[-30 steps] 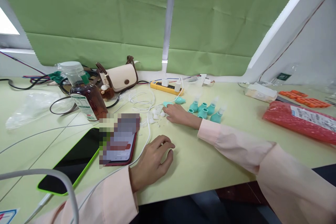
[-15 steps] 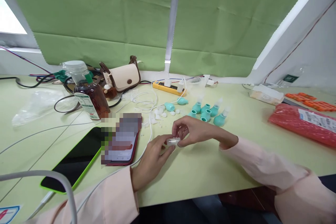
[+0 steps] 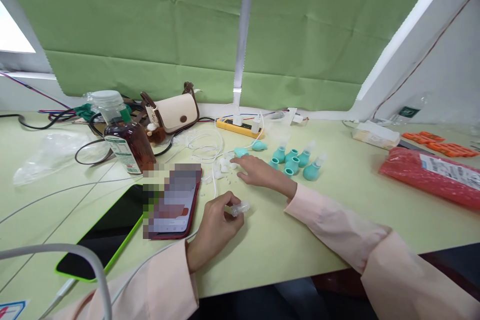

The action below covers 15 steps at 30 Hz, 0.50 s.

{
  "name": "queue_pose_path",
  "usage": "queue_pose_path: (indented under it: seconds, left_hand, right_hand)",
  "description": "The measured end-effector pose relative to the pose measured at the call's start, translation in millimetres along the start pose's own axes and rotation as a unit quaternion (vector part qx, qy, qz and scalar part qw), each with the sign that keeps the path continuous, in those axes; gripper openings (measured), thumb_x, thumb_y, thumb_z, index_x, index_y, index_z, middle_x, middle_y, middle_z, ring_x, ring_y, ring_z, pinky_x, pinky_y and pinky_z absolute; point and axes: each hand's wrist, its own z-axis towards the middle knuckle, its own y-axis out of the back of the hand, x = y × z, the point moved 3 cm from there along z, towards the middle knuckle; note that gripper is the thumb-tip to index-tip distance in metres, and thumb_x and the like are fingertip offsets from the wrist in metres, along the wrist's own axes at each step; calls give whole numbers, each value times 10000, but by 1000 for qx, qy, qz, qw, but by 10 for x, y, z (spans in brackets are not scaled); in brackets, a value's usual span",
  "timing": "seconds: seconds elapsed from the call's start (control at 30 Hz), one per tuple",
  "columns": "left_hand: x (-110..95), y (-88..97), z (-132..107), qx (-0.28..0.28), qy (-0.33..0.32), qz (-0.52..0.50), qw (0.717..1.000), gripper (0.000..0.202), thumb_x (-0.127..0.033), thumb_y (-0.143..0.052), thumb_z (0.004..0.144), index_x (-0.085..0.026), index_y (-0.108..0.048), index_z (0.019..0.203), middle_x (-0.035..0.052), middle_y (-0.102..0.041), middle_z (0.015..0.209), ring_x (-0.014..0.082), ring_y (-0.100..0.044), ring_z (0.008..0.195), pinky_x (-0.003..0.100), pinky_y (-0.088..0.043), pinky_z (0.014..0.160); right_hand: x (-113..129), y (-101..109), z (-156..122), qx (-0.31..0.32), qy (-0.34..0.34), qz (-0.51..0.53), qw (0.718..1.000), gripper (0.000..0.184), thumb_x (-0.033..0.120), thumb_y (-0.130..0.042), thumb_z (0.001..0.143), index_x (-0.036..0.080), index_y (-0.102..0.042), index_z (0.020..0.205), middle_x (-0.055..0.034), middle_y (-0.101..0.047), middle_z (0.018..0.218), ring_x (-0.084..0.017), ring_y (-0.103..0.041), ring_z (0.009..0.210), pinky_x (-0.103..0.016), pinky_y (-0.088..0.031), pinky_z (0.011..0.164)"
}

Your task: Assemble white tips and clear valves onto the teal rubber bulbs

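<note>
Tube (image 3: 240,208), clear and short, sits pinched in the grip of the left hand (image 3: 217,225) over the tabletop (image 3: 348,175). The right hand (image 3: 258,172) is at small white pieces (image 3: 221,166) (whether its grip holds one, one cannot tell), near teal bulbs (image 3: 291,164).

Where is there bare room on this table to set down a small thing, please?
One free patch lies between the teal bulbs and the red package; another between the left hand and the right sleeve. It is crowded around the right hand, with white pieces, cable and bulbs close by, and left of the left hand, where two phones lie.
</note>
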Motion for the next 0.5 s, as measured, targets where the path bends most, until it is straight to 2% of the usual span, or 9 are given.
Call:
queue_pose_path:
  seconds: [0.17, 0.3, 0.43, 0.5]
  left_hand:
    - [-35, -12, -3, 26, 14, -9, 1000, 77, -144, -505, 673, -167, -534, 739, -9, -572, 686, 103, -525, 565, 195, -451, 527]
    - [-60, -7, -13, 29, 21, 4, 999, 31, -149, -514, 655, -172, -502, 672, -24, -529, 612, 100, -485, 522, 194, -416, 476]
    - [-73, 18, -22, 4, -5, -8, 1000, 111, -98, -496, 614, -180, -437, 659, 1, -528, 727, 122, -518, 649, 195, -441, 530]
    - [-68, 9, -28, 20, -5, -19, 1000, 120, -89, -488, 610, -179, -440, 674, 7, -543, 749, 127, -532, 674, 202, -452, 558]
  right_hand:
    - [74, -59, 100, 10, -11, -22, 1000, 337, 107, -413, 785, 163, -486, 1109, -115, -575, 982, -228, -519, 934, -287, -378, 691]
    - [86, -27, 189, 2, -5, -26, 1000, 353, 72, -377, 779, 159, -505, 1096, -126, -572, 998, -236, -522, 922, -290, -371, 666]
    - [150, 14, 158, 6, 42, -11, 999, 319, 64, -395, 747, 150, -576, 995, -106, -595, 948, -215, -533, 867, -276, -365, 648]
    - [194, 17, 108, 23, 86, 7, 996, 276, 93, -456, 719, 172, -605, 938, -59, -616, 867, -175, -541, 808, -245, -364, 640]
